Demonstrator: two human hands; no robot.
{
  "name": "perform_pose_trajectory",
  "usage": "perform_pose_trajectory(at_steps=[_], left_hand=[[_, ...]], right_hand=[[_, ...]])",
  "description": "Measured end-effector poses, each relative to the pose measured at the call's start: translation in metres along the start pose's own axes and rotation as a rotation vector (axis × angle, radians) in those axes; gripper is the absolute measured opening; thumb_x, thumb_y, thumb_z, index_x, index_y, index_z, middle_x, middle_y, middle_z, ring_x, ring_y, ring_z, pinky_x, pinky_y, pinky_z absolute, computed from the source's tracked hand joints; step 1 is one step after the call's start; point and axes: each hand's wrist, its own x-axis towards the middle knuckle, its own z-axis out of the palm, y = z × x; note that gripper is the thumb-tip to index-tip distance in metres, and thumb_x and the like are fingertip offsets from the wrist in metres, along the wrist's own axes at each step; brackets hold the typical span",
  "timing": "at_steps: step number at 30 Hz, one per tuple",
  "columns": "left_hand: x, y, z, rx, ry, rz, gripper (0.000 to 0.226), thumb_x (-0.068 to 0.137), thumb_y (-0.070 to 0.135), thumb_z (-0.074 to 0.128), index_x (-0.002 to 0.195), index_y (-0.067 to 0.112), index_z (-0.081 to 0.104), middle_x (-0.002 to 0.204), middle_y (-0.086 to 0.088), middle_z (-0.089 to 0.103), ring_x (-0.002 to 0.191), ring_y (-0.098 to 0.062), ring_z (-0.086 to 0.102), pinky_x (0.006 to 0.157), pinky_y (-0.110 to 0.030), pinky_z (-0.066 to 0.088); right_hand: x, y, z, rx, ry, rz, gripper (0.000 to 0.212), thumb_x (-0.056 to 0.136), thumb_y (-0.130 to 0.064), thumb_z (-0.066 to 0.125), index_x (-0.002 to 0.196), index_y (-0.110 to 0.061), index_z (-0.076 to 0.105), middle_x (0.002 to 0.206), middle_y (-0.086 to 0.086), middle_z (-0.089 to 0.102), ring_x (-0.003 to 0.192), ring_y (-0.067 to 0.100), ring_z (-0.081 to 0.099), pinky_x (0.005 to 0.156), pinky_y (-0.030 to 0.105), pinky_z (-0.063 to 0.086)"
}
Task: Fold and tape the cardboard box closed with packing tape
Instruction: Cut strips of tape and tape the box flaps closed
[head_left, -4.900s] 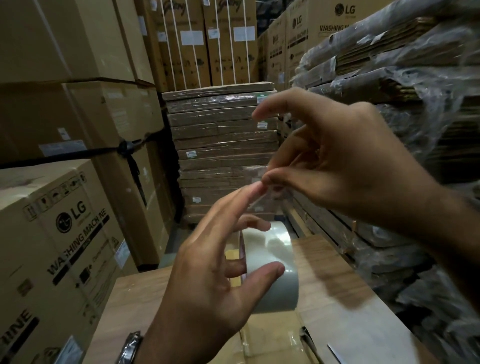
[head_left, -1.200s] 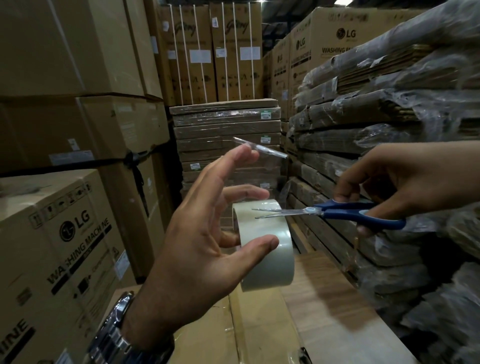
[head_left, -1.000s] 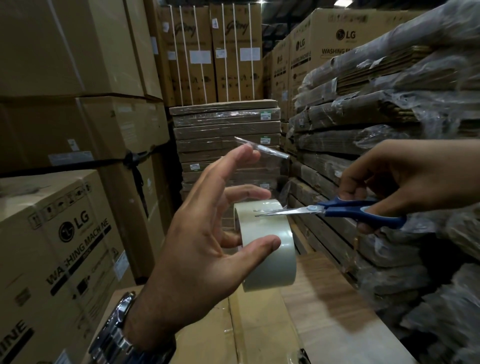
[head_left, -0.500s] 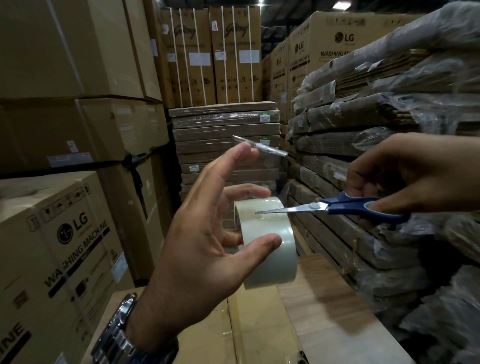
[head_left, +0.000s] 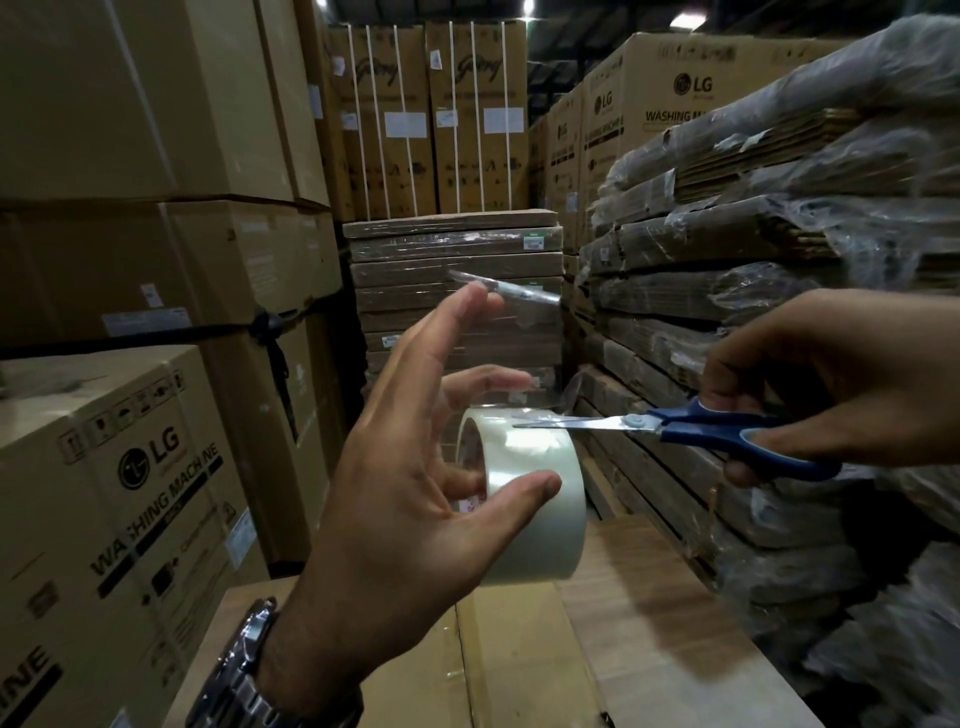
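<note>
Left hand (head_left: 415, 493): grasps the tape roll (head_left: 530, 499), thumb on its outer face; the raised index fingertip carries the end of the pulled strip (head_left: 524, 293).
Right hand (head_left: 841, 384): clenched on the scissors (head_left: 649, 423), blades at the strip just above the roll.
Cardboard box (head_left: 498, 654): on the worktop (head_left: 665, 639) toward its left edge, below the roll.
Curl risk: once cut, the strip hangs from one fingertip and may fold onto itself.
Nick risk: the blade tips point toward the left fingers; a slip could catch them.
</note>
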Motion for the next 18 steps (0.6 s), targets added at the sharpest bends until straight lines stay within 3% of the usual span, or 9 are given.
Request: perform_pose_trajectory(at_steps=[7, 10, 12, 15, 18], left_hand=[[-0.004, -0.006, -0.001, 0.021, 0.03, 0.008, 0.095, 0.07, 0.024, 0.074, 0.15, 0.028, 0.024, 0.147, 0.018, 0.036, 0.123, -0.013, 0.054, 0.067, -0.031, 0.061], [-0.009, -0.009, -0.001, 0.043, 0.026, -0.01, 0.096, 0.068, 0.029, 0.073, 0.151, 0.027, 0.024, 0.147, 0.017, 0.036, 0.122, -0.013, 0.055, 0.066, -0.028, 0.061], [-0.014, -0.013, 0.001, 0.031, 0.024, -0.04, 0.097, 0.067, 0.029, 0.075, 0.15, 0.028, 0.025, 0.147, 0.015, 0.036, 0.121, -0.013, 0.055, 0.066, -0.027, 0.06], [-0.023, -0.018, 0.008, -0.007, 0.015, -0.079, 0.102, 0.065, 0.017, 0.082, 0.149, 0.027, 0.026, 0.148, 0.014, 0.037, 0.121, -0.014, 0.056, 0.065, -0.026, 0.06], [-0.031, -0.024, 0.017, 0.002, 0.004, -0.106, 0.099, 0.065, 0.023, 0.08, 0.147, 0.033, 0.026, 0.147, 0.014, 0.038, 0.12, -0.013, 0.057, 0.063, -0.034, 0.062]], right_hand=[[-0.004, 0.02, -0.004, -0.227, 0.031, 0.127, 0.039, 0.049, -0.072, 0.054, 0.083, -0.055, 0.061, 0.073, -0.023, 0.067, 0.062, 0.001, 0.064, 0.056, 0.019, 0.053], [-0.005, 0.054, 0.017, -0.195, 0.031, 0.289, 0.01, 0.071, -0.045, 0.074, 0.074, -0.036, 0.069, 0.069, -0.017, 0.068, 0.064, -0.004, 0.062, 0.061, 0.02, 0.053], [-0.006, 0.087, 0.049, -0.233, 0.085, 0.392, 0.009, 0.077, -0.033, 0.076, 0.074, -0.032, 0.068, 0.068, -0.01, 0.067, 0.063, -0.002, 0.062, 0.062, 0.02, 0.053], [-0.004, 0.147, 0.133, -0.156, 0.171, 0.544, 0.019, 0.077, -0.03, 0.076, 0.063, -0.025, 0.065, 0.063, -0.008, 0.065, 0.062, 0.002, 0.062, 0.054, 0.017, 0.045], [-0.006, 0.192, 0.232, -0.185, 0.113, 0.771, 0.035, 0.083, -0.047, 0.065, 0.086, -0.012, 0.069, 0.092, 0.006, 0.072, 0.091, 0.021, 0.068, 0.065, 0.026, 0.044]])
